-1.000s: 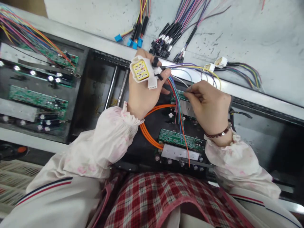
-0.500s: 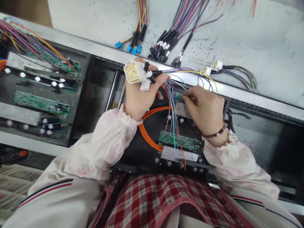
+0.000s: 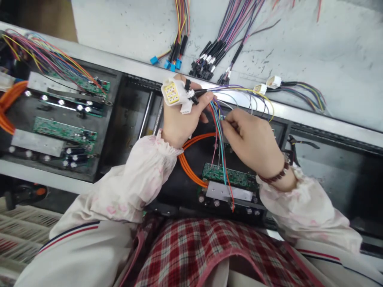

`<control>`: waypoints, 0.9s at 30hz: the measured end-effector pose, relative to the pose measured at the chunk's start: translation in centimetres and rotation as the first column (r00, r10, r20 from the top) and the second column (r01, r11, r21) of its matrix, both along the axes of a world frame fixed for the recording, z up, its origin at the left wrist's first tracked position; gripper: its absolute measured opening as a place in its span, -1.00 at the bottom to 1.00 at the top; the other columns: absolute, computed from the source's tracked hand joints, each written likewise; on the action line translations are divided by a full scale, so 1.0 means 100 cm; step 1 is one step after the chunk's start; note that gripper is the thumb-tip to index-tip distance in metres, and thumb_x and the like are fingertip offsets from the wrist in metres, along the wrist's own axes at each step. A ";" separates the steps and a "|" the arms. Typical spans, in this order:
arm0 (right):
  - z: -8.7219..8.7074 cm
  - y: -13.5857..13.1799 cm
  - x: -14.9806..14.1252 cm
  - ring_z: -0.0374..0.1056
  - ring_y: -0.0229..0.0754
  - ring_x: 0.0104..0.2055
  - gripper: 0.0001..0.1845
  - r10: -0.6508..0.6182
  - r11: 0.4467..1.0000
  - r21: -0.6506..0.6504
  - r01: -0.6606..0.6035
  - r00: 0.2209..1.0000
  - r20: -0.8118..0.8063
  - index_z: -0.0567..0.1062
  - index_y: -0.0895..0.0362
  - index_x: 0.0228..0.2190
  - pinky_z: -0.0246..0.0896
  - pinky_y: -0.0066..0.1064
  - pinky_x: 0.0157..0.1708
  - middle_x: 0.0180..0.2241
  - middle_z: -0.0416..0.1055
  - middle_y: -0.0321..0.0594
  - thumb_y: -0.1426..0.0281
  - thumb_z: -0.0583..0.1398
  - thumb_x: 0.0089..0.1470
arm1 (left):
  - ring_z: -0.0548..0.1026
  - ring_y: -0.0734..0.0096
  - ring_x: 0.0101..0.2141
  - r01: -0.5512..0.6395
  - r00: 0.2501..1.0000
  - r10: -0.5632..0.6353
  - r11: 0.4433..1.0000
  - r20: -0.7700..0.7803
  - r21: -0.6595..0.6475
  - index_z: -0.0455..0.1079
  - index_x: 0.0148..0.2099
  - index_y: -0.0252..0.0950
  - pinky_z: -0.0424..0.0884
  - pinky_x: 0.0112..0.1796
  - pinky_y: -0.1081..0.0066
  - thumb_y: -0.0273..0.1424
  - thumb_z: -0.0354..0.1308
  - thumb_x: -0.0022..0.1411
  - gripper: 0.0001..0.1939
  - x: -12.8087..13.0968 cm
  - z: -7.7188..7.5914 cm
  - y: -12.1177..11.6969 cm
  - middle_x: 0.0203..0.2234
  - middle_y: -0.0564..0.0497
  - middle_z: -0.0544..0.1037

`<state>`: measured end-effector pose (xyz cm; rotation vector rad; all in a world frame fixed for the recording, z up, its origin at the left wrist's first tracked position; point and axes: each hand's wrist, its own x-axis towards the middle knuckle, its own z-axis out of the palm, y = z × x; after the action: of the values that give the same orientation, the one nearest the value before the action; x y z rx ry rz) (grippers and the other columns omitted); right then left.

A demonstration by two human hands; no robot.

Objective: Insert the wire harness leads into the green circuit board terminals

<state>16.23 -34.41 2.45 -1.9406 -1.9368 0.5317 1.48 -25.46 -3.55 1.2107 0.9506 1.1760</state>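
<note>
My left hand (image 3: 182,119) is closed around a wire harness, thumb pressing on its black sleeve. A white multi-pin connector (image 3: 171,92) with a yellow face sticks out to the left of that hand, beside small black and white plugs. From the grip, loose coloured wires (image 3: 220,133) hang over a green circuit board (image 3: 230,174) with a metal plate, while others arc to the right. My right hand (image 3: 249,137) pinches a thin wire just right of the hanging bundle; its fingertips partly hide it. A second board beneath is mostly covered by this hand.
Orange cable (image 3: 191,171) loops left of the board. Circuit boards (image 3: 64,133) lie on a fixture at left. Blue-plug wires (image 3: 173,63), black-plug wires (image 3: 206,65) and white connectors (image 3: 273,82) lie along the bench edge. Pliers (image 3: 295,147) rest at right.
My right hand has moved left and slightly down, closer to the hanging wires. My left hand keeps its hold on the harness. The whole view has shifted a little.
</note>
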 end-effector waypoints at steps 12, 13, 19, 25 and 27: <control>-0.020 0.017 0.009 0.45 -0.11 -0.33 -0.93 -0.059 0.991 0.123 0.057 0.998 0.008 0.48 0.09 -0.33 0.23 -0.30 -0.34 -0.38 0.52 -0.24 0.48 0.18 0.15 | 0.55 0.33 -0.49 -0.044 0.993 0.046 0.999 -0.106 0.022 0.19 -0.28 -0.15 0.51 -0.67 0.44 -0.14 0.46 0.02 -0.52 -0.001 0.011 -0.005 -0.42 0.07 0.46; -0.023 0.019 0.008 0.45 -0.11 -0.34 -0.92 -0.057 0.991 0.123 0.055 0.998 0.011 0.49 0.10 -0.33 0.22 -0.30 -0.35 -0.38 0.53 -0.24 0.48 0.18 0.15 | 0.55 0.34 -0.49 -0.038 0.992 0.041 0.999 -0.118 0.027 0.19 -0.27 -0.15 0.51 -0.66 0.44 -0.14 0.46 0.02 -0.51 -0.002 0.011 -0.005 -0.43 0.08 0.46; -0.031 0.017 0.010 0.46 -0.14 -0.35 -0.89 -0.026 0.991 0.129 0.026 1.000 -0.002 0.51 0.12 -0.32 0.18 -0.34 -0.36 -0.39 0.53 -0.24 0.48 0.17 0.17 | 0.55 0.35 -0.48 -0.067 0.988 0.075 0.996 -0.133 0.065 0.21 -0.24 -0.18 0.45 -0.67 0.47 -0.08 0.46 0.00 -0.48 -0.004 0.003 -0.002 -0.38 0.05 0.46; -0.034 0.021 0.008 0.45 -0.15 -0.35 -0.92 -0.029 0.992 0.127 0.026 0.999 0.023 0.51 0.14 -0.33 0.13 -0.36 -0.38 -0.40 0.52 -0.25 0.49 0.19 0.16 | 0.52 0.37 -0.56 -0.063 0.995 0.067 0.997 -0.075 0.049 0.21 -0.29 -0.19 0.40 -0.75 0.46 -0.13 0.48 -0.03 -0.49 -0.004 0.001 0.000 -0.47 0.08 0.45; -0.035 0.021 0.008 0.44 -0.14 -0.35 -0.93 -0.030 0.992 0.122 0.022 0.997 0.066 0.51 0.12 -0.34 0.11 -0.36 -0.39 -0.41 0.52 -0.27 0.48 0.20 0.15 | 0.53 0.36 -0.54 -0.062 0.996 0.065 0.997 -0.067 0.045 0.22 -0.29 -0.17 0.37 -0.76 0.47 -0.15 0.49 -0.01 -0.51 -0.004 0.002 0.000 -0.49 0.10 0.47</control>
<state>17.07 -32.26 -1.01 -1.9274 -1.9345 0.3367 1.09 -25.47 -3.35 1.2701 1.0261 1.2168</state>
